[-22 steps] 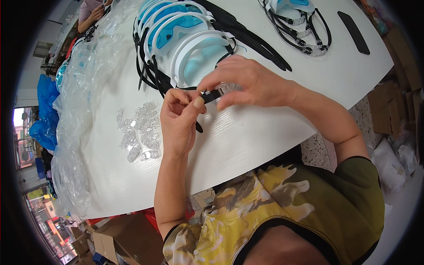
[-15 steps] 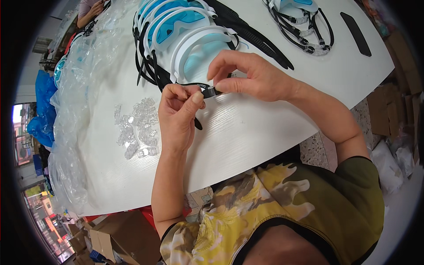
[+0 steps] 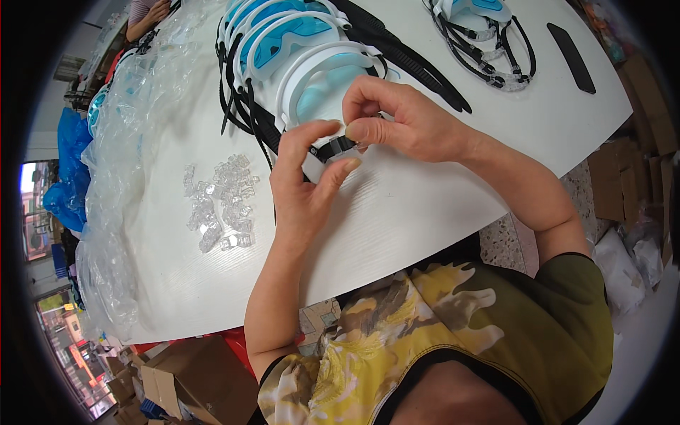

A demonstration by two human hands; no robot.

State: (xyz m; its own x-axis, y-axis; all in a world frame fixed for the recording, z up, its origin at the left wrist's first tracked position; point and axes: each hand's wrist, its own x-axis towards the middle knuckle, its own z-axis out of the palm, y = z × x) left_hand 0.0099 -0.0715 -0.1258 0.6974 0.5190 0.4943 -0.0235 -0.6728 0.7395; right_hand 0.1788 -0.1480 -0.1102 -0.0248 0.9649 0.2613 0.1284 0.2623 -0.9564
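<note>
The right hand (image 3: 407,131) pinches a black strap (image 3: 326,151) near its buckle (image 3: 341,145); the left hand's (image 3: 301,188) thumb and forefinger stand parted around it, contact hard to tell. I'd judge the strap light and pliable, the buckle stiffer, best gripped by its edges. From there, goggles (image 3: 287,42) crowd twelve o'clock on the white table (image 3: 397,227); clear plastic pieces (image 3: 234,191) lie at eight, plastic sheeting (image 3: 117,205) at nine, a cardboard box (image 3: 212,375) at seven.
</note>
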